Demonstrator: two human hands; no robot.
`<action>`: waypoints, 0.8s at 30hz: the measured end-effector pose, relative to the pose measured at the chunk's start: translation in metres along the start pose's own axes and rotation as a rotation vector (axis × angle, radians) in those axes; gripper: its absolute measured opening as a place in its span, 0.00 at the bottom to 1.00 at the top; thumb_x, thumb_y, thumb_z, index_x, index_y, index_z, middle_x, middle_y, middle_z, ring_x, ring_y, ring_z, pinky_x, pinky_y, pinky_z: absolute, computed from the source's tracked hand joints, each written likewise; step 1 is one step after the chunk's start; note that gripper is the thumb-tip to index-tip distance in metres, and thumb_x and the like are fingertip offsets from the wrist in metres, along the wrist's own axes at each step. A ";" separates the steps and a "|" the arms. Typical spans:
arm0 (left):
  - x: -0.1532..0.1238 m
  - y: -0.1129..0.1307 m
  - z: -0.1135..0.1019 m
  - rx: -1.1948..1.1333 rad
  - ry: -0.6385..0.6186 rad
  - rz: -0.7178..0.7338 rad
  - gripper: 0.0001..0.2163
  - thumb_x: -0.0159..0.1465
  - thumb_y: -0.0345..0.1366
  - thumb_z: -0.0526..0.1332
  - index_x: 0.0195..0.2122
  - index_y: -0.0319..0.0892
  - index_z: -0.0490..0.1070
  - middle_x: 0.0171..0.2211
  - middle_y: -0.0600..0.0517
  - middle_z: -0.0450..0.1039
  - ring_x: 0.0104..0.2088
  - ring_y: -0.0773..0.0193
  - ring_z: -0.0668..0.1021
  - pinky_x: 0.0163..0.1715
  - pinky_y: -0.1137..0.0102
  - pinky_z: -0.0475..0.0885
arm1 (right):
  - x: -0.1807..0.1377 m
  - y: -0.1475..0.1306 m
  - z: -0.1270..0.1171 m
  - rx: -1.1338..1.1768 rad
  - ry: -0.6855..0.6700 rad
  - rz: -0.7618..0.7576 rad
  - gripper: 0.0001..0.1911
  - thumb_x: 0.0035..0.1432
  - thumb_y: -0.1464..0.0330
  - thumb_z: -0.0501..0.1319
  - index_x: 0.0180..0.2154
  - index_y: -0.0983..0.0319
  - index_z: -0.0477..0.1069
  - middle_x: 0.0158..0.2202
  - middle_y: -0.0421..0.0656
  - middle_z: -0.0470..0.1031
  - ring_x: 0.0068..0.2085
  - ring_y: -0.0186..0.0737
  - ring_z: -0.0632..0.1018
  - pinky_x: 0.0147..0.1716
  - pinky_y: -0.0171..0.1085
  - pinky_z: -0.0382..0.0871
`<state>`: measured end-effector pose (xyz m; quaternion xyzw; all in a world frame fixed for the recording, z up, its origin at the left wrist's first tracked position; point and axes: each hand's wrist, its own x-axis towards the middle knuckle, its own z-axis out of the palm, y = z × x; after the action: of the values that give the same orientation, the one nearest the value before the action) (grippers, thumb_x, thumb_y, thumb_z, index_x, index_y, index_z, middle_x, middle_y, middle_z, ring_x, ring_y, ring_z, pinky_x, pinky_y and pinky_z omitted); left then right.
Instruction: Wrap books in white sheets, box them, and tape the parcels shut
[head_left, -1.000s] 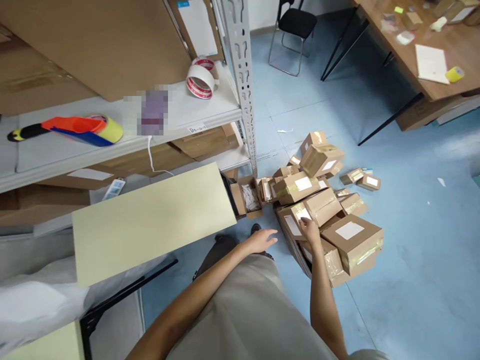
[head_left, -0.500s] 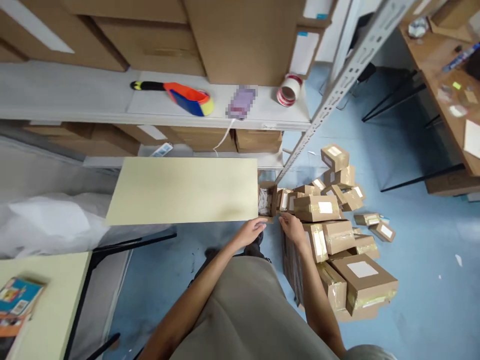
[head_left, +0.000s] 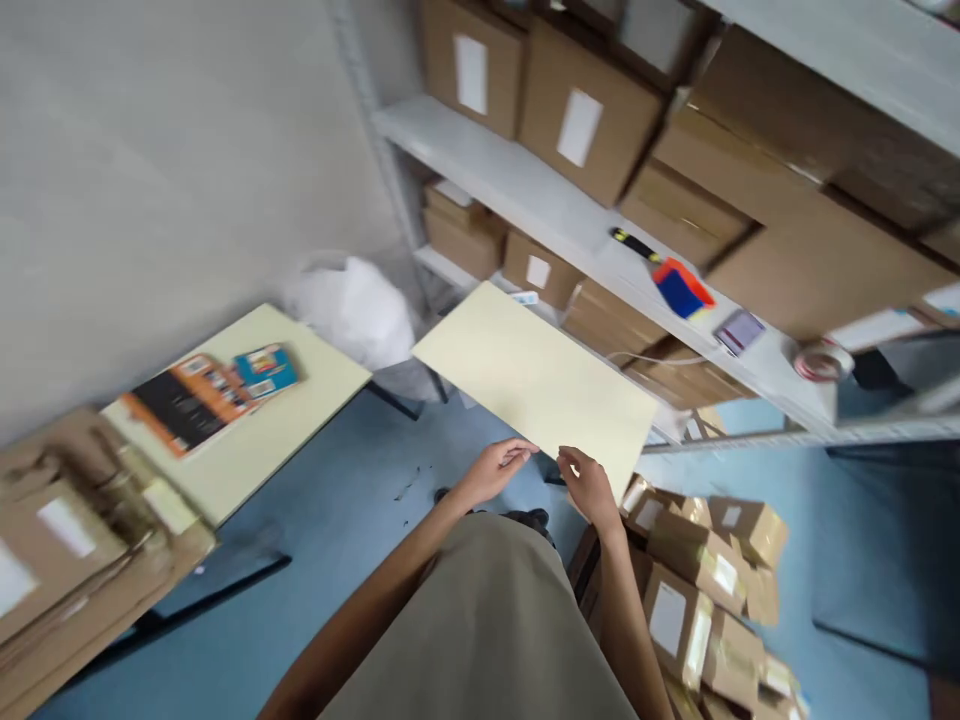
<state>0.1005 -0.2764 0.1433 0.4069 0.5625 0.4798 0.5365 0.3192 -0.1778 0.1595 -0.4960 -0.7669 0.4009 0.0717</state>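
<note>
My left hand [head_left: 496, 472] is held just over the near edge of a pale yellow tabletop [head_left: 540, 380], with its fingers loosely bent and nothing visible in them. A short gap away, my right hand [head_left: 589, 487] is near the tabletop's right part. Its fingers curl, thumb and forefinger stand a little apart, and I see nothing in it. Whether either hand touches the edge I cannot tell. Both palms are mostly hidden.
Boxes fill the shelf rack [head_left: 510, 180], along with an orange-and-blue tool [head_left: 681, 287], a phone [head_left: 739, 332] and a tape roll [head_left: 823, 361]. Piled cartons [head_left: 701, 555] lie to the right. A second table [head_left: 330, 365] bears books [head_left: 195, 400]; flattened cardboard [head_left: 90, 540] is beside it.
The view has swung to the left, bringing the second table and cardboard further into sight. Both hands now appear over the tabletop's near edge, away from the small open carton at its right end.
</note>
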 end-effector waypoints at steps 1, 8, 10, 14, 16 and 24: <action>-0.011 -0.001 -0.022 -0.018 0.078 0.007 0.22 0.72 0.57 0.62 0.52 0.45 0.84 0.56 0.43 0.85 0.59 0.48 0.84 0.63 0.57 0.78 | 0.010 -0.019 0.012 -0.011 -0.039 -0.047 0.19 0.74 0.58 0.57 0.57 0.55 0.82 0.58 0.49 0.86 0.59 0.54 0.86 0.62 0.51 0.80; -0.102 -0.026 -0.148 -0.179 0.636 0.035 0.22 0.71 0.58 0.64 0.47 0.43 0.83 0.51 0.42 0.87 0.54 0.48 0.85 0.62 0.55 0.78 | 0.074 -0.141 0.103 -0.082 -0.319 -0.305 0.23 0.73 0.52 0.58 0.58 0.55 0.82 0.60 0.49 0.85 0.61 0.54 0.85 0.66 0.54 0.77; -0.129 -0.035 -0.171 -0.246 0.786 0.026 0.23 0.70 0.59 0.65 0.45 0.43 0.82 0.51 0.41 0.87 0.55 0.48 0.85 0.62 0.54 0.77 | 0.088 -0.173 0.131 -0.108 -0.394 -0.363 0.23 0.73 0.52 0.59 0.57 0.54 0.82 0.59 0.49 0.85 0.61 0.54 0.85 0.66 0.54 0.77; -0.176 -0.052 -0.202 -0.372 1.035 -0.022 0.23 0.67 0.61 0.67 0.42 0.44 0.80 0.52 0.41 0.87 0.58 0.47 0.85 0.65 0.52 0.76 | 0.115 -0.230 0.188 -0.142 -0.565 -0.466 0.22 0.73 0.53 0.60 0.58 0.54 0.82 0.61 0.49 0.85 0.63 0.54 0.84 0.66 0.53 0.77; -0.195 -0.059 -0.216 -0.411 1.131 -0.058 0.24 0.66 0.62 0.68 0.41 0.44 0.79 0.53 0.41 0.86 0.58 0.47 0.84 0.65 0.52 0.75 | 0.128 -0.255 0.217 -0.158 -0.649 -0.506 0.21 0.73 0.54 0.61 0.58 0.55 0.82 0.61 0.50 0.85 0.63 0.54 0.84 0.66 0.52 0.77; -0.240 -0.073 -0.295 -0.451 1.448 -0.151 0.26 0.61 0.64 0.72 0.39 0.44 0.78 0.52 0.40 0.86 0.59 0.46 0.84 0.65 0.51 0.75 | 0.180 -0.351 0.336 -0.234 -0.959 -0.643 0.17 0.74 0.62 0.62 0.58 0.57 0.83 0.58 0.49 0.86 0.60 0.52 0.86 0.62 0.49 0.79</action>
<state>-0.1664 -0.5552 0.1126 -0.1684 0.6886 0.6922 0.1352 -0.1883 -0.2790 0.1239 -0.0063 -0.8647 0.4514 -0.2203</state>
